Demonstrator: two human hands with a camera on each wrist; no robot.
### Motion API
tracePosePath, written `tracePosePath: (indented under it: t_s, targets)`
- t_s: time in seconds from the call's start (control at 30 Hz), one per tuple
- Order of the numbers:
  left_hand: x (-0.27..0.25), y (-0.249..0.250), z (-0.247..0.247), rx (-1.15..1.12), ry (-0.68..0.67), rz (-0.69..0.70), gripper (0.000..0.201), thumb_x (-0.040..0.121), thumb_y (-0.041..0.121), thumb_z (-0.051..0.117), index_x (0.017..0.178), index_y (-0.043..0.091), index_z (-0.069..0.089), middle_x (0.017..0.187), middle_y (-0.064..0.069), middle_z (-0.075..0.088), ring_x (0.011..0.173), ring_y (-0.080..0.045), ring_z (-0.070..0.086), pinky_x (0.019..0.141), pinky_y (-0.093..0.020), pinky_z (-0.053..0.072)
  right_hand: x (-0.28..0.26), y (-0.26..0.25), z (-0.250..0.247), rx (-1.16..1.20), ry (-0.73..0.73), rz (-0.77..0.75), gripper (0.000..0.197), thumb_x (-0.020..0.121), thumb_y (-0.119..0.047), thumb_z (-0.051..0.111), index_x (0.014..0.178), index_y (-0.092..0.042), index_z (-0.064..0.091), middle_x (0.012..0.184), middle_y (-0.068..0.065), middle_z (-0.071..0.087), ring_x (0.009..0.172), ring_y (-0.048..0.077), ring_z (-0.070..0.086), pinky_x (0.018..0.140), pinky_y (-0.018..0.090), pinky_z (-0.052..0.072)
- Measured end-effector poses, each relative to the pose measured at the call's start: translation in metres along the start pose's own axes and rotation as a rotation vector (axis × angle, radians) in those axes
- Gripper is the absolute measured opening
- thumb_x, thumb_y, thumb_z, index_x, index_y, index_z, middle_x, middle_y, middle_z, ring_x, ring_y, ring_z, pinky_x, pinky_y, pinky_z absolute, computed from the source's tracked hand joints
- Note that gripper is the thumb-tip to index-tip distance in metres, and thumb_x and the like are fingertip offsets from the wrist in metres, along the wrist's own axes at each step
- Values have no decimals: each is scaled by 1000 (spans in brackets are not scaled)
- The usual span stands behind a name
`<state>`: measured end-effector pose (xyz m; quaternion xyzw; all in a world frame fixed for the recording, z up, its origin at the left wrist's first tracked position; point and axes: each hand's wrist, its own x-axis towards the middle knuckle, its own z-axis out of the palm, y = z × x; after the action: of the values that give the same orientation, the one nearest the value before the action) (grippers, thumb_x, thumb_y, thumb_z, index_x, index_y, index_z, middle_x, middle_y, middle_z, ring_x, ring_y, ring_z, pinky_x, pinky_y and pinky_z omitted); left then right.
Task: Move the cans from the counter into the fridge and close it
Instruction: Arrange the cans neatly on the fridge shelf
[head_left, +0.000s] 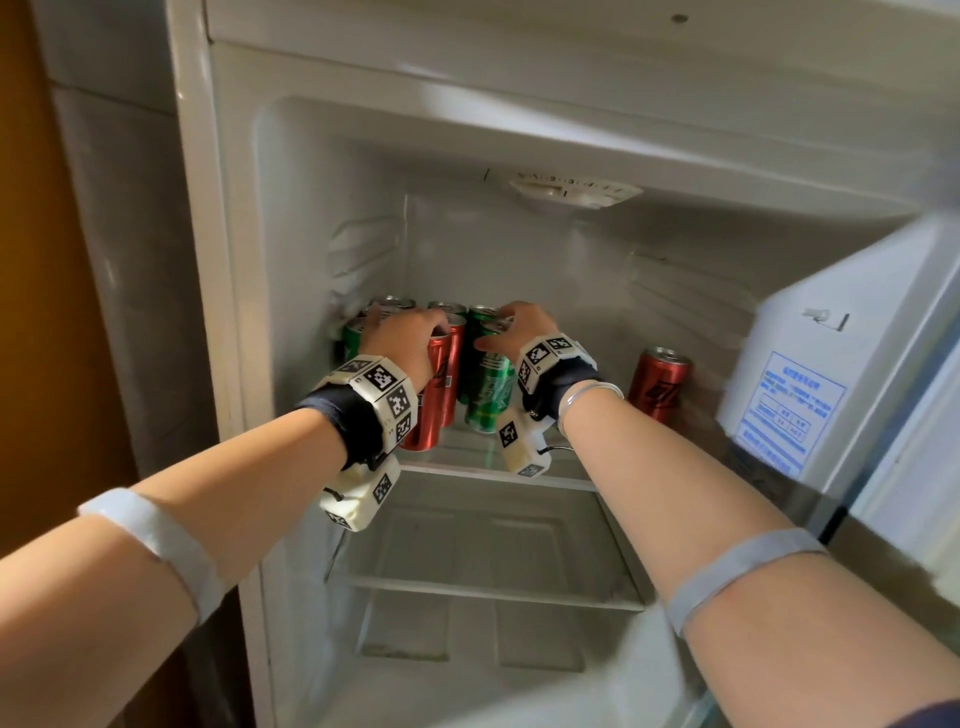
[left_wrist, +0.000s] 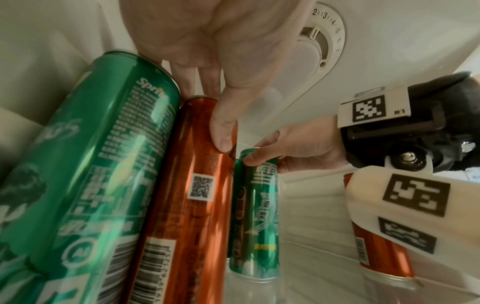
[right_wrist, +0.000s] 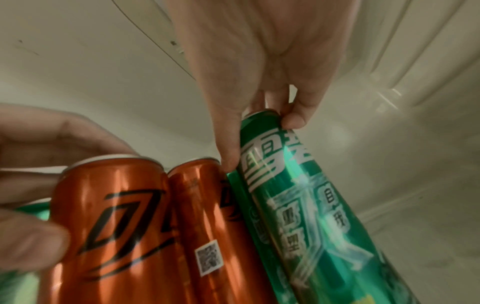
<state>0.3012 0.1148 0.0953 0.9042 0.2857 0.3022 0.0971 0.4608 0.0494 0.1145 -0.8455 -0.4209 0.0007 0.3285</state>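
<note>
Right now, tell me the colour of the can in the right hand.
Green can, clearest in the right wrist view.

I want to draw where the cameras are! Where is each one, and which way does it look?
Head: worn on the head, looks forward and down into the open fridge; both forearms show.
Left wrist: sits under the left hand, looks along the fingers gripping a red can.
Right wrist: sits under the right hand, looks along the fingers pinching a green can.
Shared: both wrist views show that red can and green can; each shows the other hand too.
</note>
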Motion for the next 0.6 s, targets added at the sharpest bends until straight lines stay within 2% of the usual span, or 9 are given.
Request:
tracePosePath:
  t_s: [0.07, 0.2, 0.33, 0.5, 0.6]
  targets:
    - [0, -1, 1, 7, -9, 5, 43, 77, 0, 64, 113, 21, 56, 112, -4, 64, 106, -24, 59, 96, -41, 44, 3, -2, 6, 13, 1, -10, 39, 78, -26, 74, 113, -13, 61, 108, 5, 66, 94, 20, 60, 77, 27, 45]
    - [1, -2, 2, 3, -21, 7, 45, 73, 2, 68, 111, 22, 55, 111, -3, 65, 105, -23, 59, 100, -44, 42, 8, -1, 13, 78, 17, -25, 46, 78, -27, 74, 117, -15, 54, 104, 2, 61, 89, 16, 54, 77, 28, 44]
    - [1, -4, 5, -32, 4, 3, 42, 74, 14, 72, 111, 23, 55, 112, -1, 64, 107, -23, 59, 104, -47, 38, 7, 0, 18, 129, 35, -16, 43, 80, -27, 71, 113, -16, 46, 95, 0, 55, 76, 13, 52, 70, 29, 42]
    - [-1, -7, 5, -107, 114, 18, 22, 84, 29, 62, 105, 23, 58, 109, -2, 66, 102, -24, 61, 93, -43, 48, 0, 5, 17, 114, 60, -17, 47, 83, -30, 69, 121, -13, 47, 114, 6, 58, 90, 20, 54, 75, 27, 41]
    - [-2, -8, 4, -78, 102, 21, 21, 88, 32, 57, 106, 23, 60, 110, -1, 66, 102, -22, 60, 92, -38, 47, -4, 18, -7, 17, 189, 60, 42, 87, -35, 62, 121, -13, 49, 124, 9, 51, 107, 28, 54, 84, 32, 43]
